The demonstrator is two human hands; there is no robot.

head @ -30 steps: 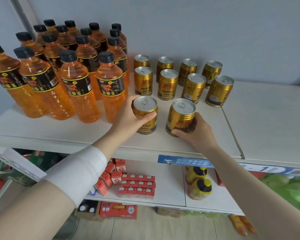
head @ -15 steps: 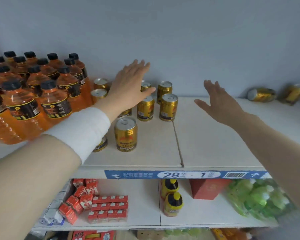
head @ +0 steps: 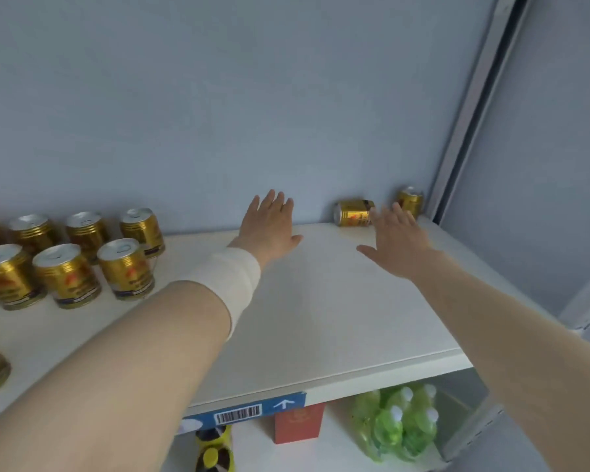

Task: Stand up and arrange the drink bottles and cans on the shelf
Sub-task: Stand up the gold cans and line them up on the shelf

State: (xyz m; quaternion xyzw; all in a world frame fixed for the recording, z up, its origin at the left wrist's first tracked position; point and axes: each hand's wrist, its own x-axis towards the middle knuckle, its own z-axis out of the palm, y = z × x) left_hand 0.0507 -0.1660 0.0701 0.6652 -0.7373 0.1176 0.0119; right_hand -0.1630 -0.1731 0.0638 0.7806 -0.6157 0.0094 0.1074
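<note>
Two gold cans lie at the back right of the white shelf [head: 321, 318]: one on its side [head: 352, 213] against the wall, another tipped in the corner [head: 410, 198]. My right hand [head: 397, 238] reaches out with straight fingers, its fingertips just short of the lying can. My left hand [head: 269, 221] is stretched flat over the shelf near the back wall, holding nothing; a white band wraps that forearm. Several gold cans [head: 65, 274] stand upright in rows at the left.
A grey wall backs the shelf and a metal upright [head: 470, 107] bounds it on the right. Below the shelf edge with its blue price strip [head: 252, 408] sit green bottles [head: 399, 427], a red box [head: 298, 422] and yellow bottles [head: 215, 451].
Both hands let go of the standing cans and swept right across the shelf. The view turned right; the orange bottles left the frame and the two fallen cans came close to my right hand.
</note>
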